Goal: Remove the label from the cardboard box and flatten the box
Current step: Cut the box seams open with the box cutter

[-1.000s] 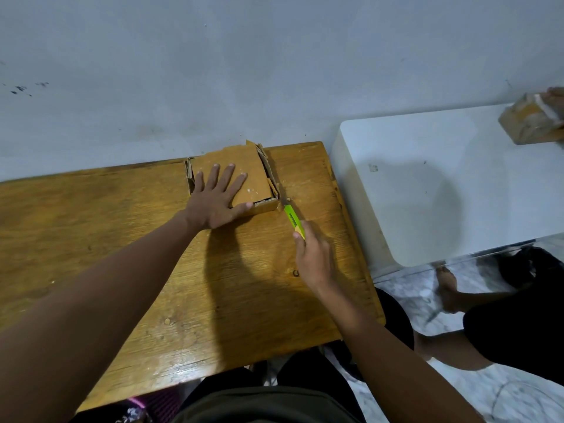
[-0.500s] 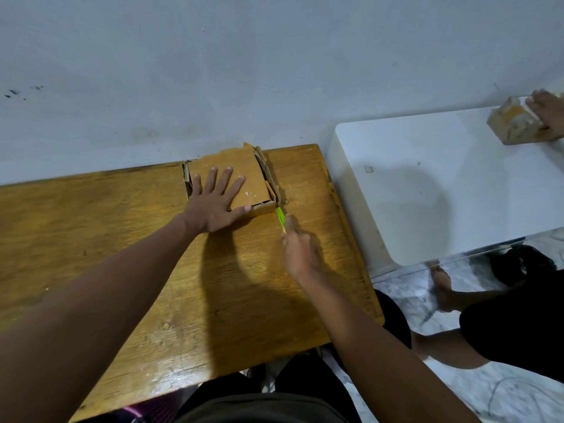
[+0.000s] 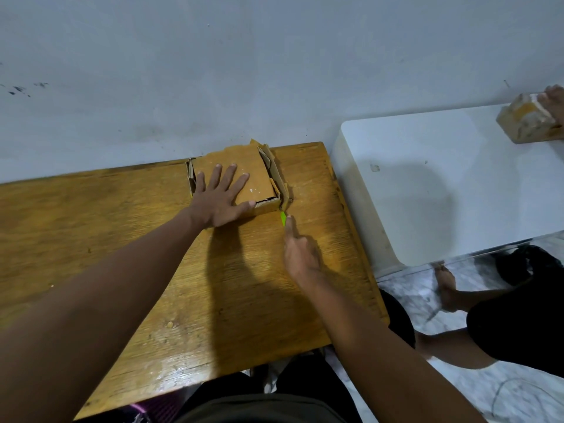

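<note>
A small brown cardboard box (image 3: 258, 175) lies against the wall at the far edge of the wooden table (image 3: 122, 239). Its top panel is pressed down and its right side flaps stand loose. My left hand (image 3: 224, 198) lies flat on the box top with the fingers spread. My right hand (image 3: 299, 248) is closed around a green-handled cutter (image 3: 283, 218). The cutter's tip points at the box's near right corner. My right hand hides most of the handle, and the blade cannot be seen.
A white table (image 3: 442, 184) stands right of the wooden one. At its far right another person's hand (image 3: 554, 100) rests on a taped cardboard box (image 3: 522, 123). That person's legs and foot (image 3: 447, 288) are on the marble floor. The wall runs just behind the box.
My right hand has slid the cutter forward along the table toward the box's near right corner, so less green handle shows. My left hand stays flat on the box.
</note>
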